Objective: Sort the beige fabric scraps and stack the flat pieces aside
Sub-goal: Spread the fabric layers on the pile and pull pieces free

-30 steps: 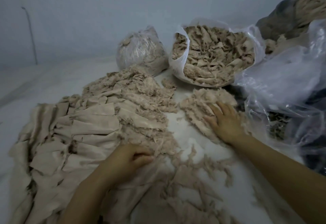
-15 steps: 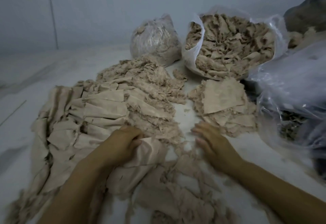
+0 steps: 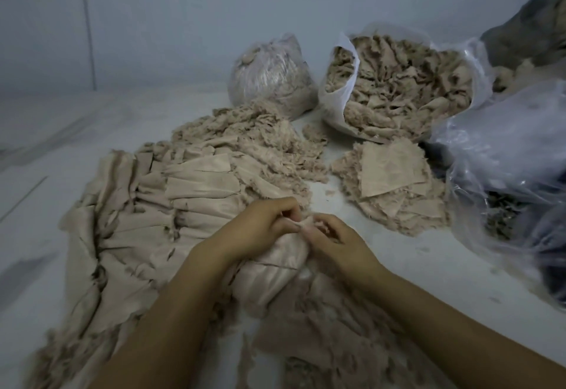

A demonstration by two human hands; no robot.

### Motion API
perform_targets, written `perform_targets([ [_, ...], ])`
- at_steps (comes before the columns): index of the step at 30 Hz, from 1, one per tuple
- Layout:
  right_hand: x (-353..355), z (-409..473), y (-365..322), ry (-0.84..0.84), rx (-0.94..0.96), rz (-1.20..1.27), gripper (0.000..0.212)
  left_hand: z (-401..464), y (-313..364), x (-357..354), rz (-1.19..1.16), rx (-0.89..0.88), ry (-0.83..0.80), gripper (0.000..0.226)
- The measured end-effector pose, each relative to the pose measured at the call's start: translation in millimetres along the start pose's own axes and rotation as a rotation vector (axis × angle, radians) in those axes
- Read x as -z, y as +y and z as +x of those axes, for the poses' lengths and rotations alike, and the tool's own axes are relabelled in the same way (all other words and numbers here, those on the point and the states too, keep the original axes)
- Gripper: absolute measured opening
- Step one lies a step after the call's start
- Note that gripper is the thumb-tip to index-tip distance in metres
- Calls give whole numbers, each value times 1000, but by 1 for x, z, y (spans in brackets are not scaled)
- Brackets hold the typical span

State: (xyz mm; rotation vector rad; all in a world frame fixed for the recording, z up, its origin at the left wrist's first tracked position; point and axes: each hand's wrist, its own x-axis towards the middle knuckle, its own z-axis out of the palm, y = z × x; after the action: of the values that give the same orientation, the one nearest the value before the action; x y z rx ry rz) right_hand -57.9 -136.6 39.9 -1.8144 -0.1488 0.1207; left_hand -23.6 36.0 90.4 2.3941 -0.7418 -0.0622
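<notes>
Sorting: we pinch one scrap [image 3: 301,223] between left hand [image 3: 260,229] and right hand [image 3: 333,240], fingers curled tight, to spread it flat.
Stack: flat pieces [image 3: 395,174] wait at two o'clock.

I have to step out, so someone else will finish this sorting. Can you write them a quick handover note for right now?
Left hand and right hand both pinch one beige scrap, held just above the surface in front of you.
Flat pieces go on the small stack to the right, below the open bag of scraps; some already lie there.
Overlapping pieces fan out on the left.
Left to sort: loose scraps near you and the frayed heap behind.
</notes>
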Motion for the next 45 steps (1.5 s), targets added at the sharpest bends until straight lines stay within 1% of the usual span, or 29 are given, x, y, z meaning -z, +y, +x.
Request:
perform_targets([
  [2,-8,10,-9,7,-2,169,40,4,3,1,-69,-10,29,10],
  [4,-13,15,-9,70,22,215,32,5,-1,6,-106,22,81,8],
  [7,-6,13,1,154,49,154,42,-2,-19,16,-14,135,107,2],
  [8,-1,12,4,161,43,171,42,-5,-26,17,-42,167,123,12],
  [9,3,12,5,144,28,221,39,-7,-29,18,-95,189,131,23],
  [10,6,12,5,99,2,290,38,-6,-29,16,-143,197,136,27],
  [12,5,15,1,-17,-57,380,43,0,-22,10,-187,174,149,24],
  [13,4,17,-1,-41,-57,368,41,3,-18,7,-191,157,167,22],
  [14,4,21,-2,-18,-36,366,31,6,-17,6,-173,147,195,21],
  [15,5,25,-2,39,-20,389,18,7,-18,8,-133,149,230,21],
  [16,8,27,-3,104,-19,438,14,6,-21,10,-85,154,258,21],
  [18,16,29,0,190,1,496,18,3,-26,13,-43,152,218,24],
  [21,17,26,-1,222,56,442,21,4,-16,3,-78,128,19,25],
  [22,15,25,-3,194,57,447,28,6,-13,-3,-69,93,5,26],
  [24,11,26,-7,87,-7,429,52,11,-6,-13,-106,14,44,25],
  [25,8,26,-9,47,-44,401,53,12,-5,-17,-147,-9,58,23],
  [26,6,26,-11,59,-65,392,44,13,-5,-19,-193,-13,60,22],
  [28,8,30,-12,222,-87,469,24,11,-12,-19,-267,81,97,19],
  [30,20,33,-11,397,-92,588,23,4,-27,-13,-266,212,214,20],
  [32,32,32,-8,459,-86,622,22,0,-32,-9,-217,256,312,23],
  [33,33,31,-9,434,-93,609,21,1,-29,-10,-241,256,320,22],
  [35,26,29,-10,337,-89,618,24,12,-11,-22,-329,270,246,24],
  [37,18,27,-8,318,-47,586,31,25,10,-42,-505,298,175,33],
  [38,16,25,-7,345,-20,537,34,29,17,-51,-647,299,193,30],
  [39,17,23,-5,382,5,501,33,30,21,-55,-774,312,259,24],
  [41,26,18,2,374,38,502,32,31,20,-52,-911,340,367,17],
  [42,32,16,3,303,43,526,32,30,18,-48,-935,326,338,18],
  [44,42,16,2,53,12,569,38,29,16,-42,-882,272,157,47],
  [45,45,16,-1,-66,-6,557,41,29,18,-40,-815,245,73,53],
])
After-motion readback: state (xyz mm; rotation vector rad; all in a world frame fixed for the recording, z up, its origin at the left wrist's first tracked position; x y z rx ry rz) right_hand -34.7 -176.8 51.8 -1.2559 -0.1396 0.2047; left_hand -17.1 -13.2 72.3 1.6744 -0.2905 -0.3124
